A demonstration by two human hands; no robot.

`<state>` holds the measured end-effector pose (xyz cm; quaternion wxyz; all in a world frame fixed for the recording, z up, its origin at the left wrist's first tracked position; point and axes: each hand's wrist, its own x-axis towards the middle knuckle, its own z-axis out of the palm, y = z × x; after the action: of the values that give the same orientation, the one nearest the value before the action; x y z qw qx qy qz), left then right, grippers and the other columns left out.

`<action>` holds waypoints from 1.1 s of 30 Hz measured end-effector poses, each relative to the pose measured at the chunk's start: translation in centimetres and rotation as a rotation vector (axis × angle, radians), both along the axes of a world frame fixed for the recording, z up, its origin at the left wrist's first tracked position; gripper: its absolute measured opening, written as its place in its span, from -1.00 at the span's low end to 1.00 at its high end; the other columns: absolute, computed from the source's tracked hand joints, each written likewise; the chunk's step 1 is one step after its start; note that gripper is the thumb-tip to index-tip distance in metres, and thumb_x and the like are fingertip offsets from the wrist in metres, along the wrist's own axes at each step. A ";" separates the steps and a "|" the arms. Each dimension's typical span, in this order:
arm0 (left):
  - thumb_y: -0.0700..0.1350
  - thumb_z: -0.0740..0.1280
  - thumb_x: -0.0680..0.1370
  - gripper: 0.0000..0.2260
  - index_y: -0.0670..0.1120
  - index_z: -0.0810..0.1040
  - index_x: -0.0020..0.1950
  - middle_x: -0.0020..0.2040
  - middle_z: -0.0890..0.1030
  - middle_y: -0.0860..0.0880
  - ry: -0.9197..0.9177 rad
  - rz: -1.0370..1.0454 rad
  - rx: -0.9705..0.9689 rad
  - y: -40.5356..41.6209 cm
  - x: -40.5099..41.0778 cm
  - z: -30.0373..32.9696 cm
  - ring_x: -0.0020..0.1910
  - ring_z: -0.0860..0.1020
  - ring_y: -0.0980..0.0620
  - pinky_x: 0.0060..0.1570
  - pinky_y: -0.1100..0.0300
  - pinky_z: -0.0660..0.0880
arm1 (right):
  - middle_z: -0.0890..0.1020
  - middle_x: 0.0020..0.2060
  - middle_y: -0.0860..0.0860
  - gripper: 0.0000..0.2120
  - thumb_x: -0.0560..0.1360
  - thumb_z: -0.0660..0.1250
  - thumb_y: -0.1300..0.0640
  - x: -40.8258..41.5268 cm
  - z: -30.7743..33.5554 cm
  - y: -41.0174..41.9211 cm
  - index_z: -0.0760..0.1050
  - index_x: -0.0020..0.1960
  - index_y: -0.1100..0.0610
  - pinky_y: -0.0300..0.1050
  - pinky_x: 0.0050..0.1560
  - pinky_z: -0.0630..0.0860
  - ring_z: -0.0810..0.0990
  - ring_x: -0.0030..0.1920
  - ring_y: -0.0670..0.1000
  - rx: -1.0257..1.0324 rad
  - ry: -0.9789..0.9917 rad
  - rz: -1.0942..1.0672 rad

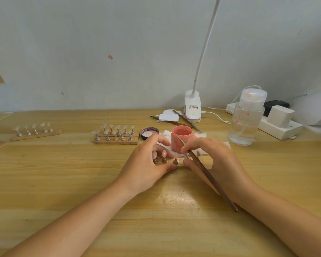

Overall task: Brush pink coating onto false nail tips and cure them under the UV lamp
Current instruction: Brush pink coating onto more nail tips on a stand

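Wooden table (63, 182) holds an open pink jar (182, 139). Left hand (148, 164) pinches a strip of nail tips (164, 160); right hand (211, 160) grips a brush (208, 175).

On the table (63, 182), centre: an open jar (182, 139), its lid (149, 133) just left of it. Left of the lid, a strip of nail stands (117, 136); farther left, another strip (36, 132). Before the jar, a third strip (165, 161) between left hand (146, 167) and right hand (217, 164), a brush (209, 177) across the right hand. Right of the jar, a pump bottle (246, 119). Behind the bottle, a power strip (278, 125); at far right, the UV lamp (313, 108). Behind the jar, a clip lamp (192, 106) by the wall.
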<state>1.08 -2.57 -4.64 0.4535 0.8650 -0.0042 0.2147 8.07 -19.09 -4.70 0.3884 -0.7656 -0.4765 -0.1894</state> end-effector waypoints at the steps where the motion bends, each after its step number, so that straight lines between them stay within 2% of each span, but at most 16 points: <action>1: -0.24 0.52 0.31 -0.61 0.09 0.40 -0.09 -0.26 0.60 0.10 -0.004 0.003 0.000 0.0 0.0 0.0 -0.33 0.44 0.31 -0.24 0.53 0.29 | 0.63 -0.12 -0.10 -0.75 0.35 0.50 0.21 0.0 0.0 0.0 0.56 -0.03 0.02 0.07 -0.08 0.52 0.59 -0.08 0.02 -0.001 -0.013 0.001; 5: -0.18 0.53 0.30 -0.57 0.14 0.40 -0.01 -0.13 0.57 0.11 -0.004 0.020 0.009 0.1 0.0 0.0 -0.26 0.44 0.27 -0.21 0.49 0.35 | 0.60 -0.13 -0.18 -0.77 0.34 0.50 0.20 -0.2 0.1 0.1 0.55 -0.04 0.05 -0.18 -0.04 0.47 0.56 -0.08 -0.13 0.082 -0.031 0.019; 8: -0.03 0.53 0.27 -0.57 0.22 0.41 0.00 -0.01 0.52 0.19 -0.062 0.040 0.061 -0.1 -0.1 0.3 -0.10 0.46 0.29 -0.12 0.54 0.36 | 0.60 -0.15 -0.19 -0.80 0.36 0.48 0.19 -0.7 0.3 0.3 0.54 -0.05 0.09 -0.41 -0.05 0.41 0.56 -0.08 -0.18 0.194 0.042 0.036; 10: 0.12 0.48 0.27 -0.67 0.28 0.45 -0.05 -0.02 0.52 0.27 -0.156 0.044 0.134 -0.5 -0.3 0.7 -0.01 0.45 0.32 -0.06 0.54 0.34 | 0.58 -0.11 -0.22 -0.75 0.35 0.48 0.27 -1.0 0.3 0.5 0.51 -0.04 0.09 -0.49 -0.04 0.37 0.57 -0.09 -0.21 0.266 0.100 0.045; 12: 0.19 0.44 0.30 -0.80 0.24 0.53 -0.13 -0.08 0.54 0.35 -0.248 0.032 0.199 -0.8 -0.5 0.9 0.00 0.46 0.31 0.05 0.40 0.36 | 0.57 -0.07 -0.19 -0.71 0.34 0.47 0.32 -1.4 0.4 0.7 0.49 -0.03 0.08 -0.48 -0.04 0.41 0.59 -0.10 -0.20 0.304 0.145 0.070; 14: 0.17 0.35 0.35 -0.75 0.15 0.51 -0.02 -0.16 0.55 0.36 -0.335 0.041 0.263 -1.0 -0.4 0.6 -0.06 0.48 0.25 0.04 0.18 0.40 | 0.60 -0.04 -0.10 -0.69 0.34 0.47 0.34 -1.7 0.5 0.9 0.49 -0.02 0.07 -0.40 -0.03 0.47 0.61 -0.12 -0.16 0.317 0.185 0.107; 15: 0.15 0.32 0.37 -0.74 0.13 0.48 0.01 -0.17 0.55 0.33 -0.361 0.044 0.279 -1.0 -0.4 0.5 -0.09 0.48 0.24 0.02 0.15 0.40 | 0.60 -0.03 -0.07 -0.69 0.34 0.47 0.35 -1.9 0.5 0.9 0.49 -0.02 0.08 -0.36 -0.03 0.49 0.62 -0.12 -0.14 0.320 0.190 0.115; 18: 0.06 0.34 0.37 -0.81 0.09 0.50 -0.05 -0.04 0.53 0.23 -0.394 0.048 0.272 -0.9 -0.3 0.4 -0.12 0.47 0.29 0.01 0.30 0.32 | 0.60 -0.07 -0.04 -0.73 0.33 0.48 0.35 -2.0 0.5 1.0 0.51 -0.03 0.18 -0.25 -0.04 0.55 0.62 -0.13 -0.12 0.325 0.186 0.126; 21: -0.03 0.37 0.36 -0.85 0.07 0.52 -0.09 -0.01 0.53 0.16 -0.404 0.070 0.266 -0.9 -0.3 0.4 -0.15 0.47 0.30 -0.03 0.35 0.30 | 0.60 -0.06 -0.04 -0.74 0.33 0.48 0.29 -2.1 0.5 1.0 0.51 -0.02 0.22 -0.23 -0.05 0.56 0.62 -0.14 -0.13 0.332 0.201 0.133; 24: 0.00 0.34 0.36 -0.84 0.09 0.52 -0.08 -0.17 0.60 0.16 -0.392 0.081 0.200 -0.9 -0.4 0.5 -0.17 0.50 0.26 -0.07 0.33 0.35 | 0.62 -0.06 -0.08 -0.77 0.35 0.44 0.17 -2.1 0.7 1.0 0.51 -0.02 0.16 -0.27 -0.05 0.54 0.63 -0.12 -0.11 0.374 0.231 0.096; 26: -0.07 0.40 0.35 -0.93 0.11 0.57 -0.24 -0.24 0.60 0.20 -0.367 0.085 0.137 -0.9 -0.4 0.6 -0.15 0.53 0.24 -0.07 0.34 0.39 | 0.64 -0.13 -0.15 -0.83 0.39 0.38 0.07 -2.1 1.0 0.9 0.52 -0.05 0.07 -0.26 -0.07 0.53 0.62 -0.11 -0.11 0.401 0.256 0.039; 28: -0.17 0.37 0.35 -0.80 0.17 0.52 -0.28 -0.23 0.60 0.16 -0.364 0.097 0.071 -0.9 -0.5 0.7 -0.14 0.54 0.25 -0.11 0.42 0.39 | 0.65 -0.19 -0.17 -0.89 0.42 0.29 0.00 -1.9 1.4 0.8 0.51 -0.09 -0.02 -0.28 -0.13 0.53 0.62 -0.14 -0.15 0.455 0.319 0.032; 29: -0.18 0.36 0.35 -0.80 0.15 0.52 -0.27 -0.21 0.60 0.15 -0.351 0.095 0.038 -0.8 -0.5 0.6 -0.14 0.53 0.26 -0.15 0.46 0.38 | 0.66 -0.22 -0.15 -0.90 0.43 0.27 0.01 -1.7 1.7 0.7 0.51 -0.10 -0.02 -0.32 -0.16 0.52 0.62 -0.17 -0.17 0.477 0.323 0.034; 33: -0.30 0.39 0.40 -0.73 0.10 0.53 -0.27 -0.17 0.59 0.15 -0.298 0.082 -0.037 -0.6 -0.5 0.5 -0.14 0.52 0.27 -0.23 0.47 0.36 | 0.64 -0.36 -0.07 -0.84 0.43 0.26 0.03 -0.6 3.2 0.5 0.56 -0.20 0.08 -0.43 -0.29 0.43 0.56 -0.35 -0.20 0.510 0.379 0.002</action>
<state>0.62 -3.17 -4.12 0.4543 0.8147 -0.0322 0.3590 7.43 -18.63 -1.53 0.6500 -0.6647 -0.3335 -0.1564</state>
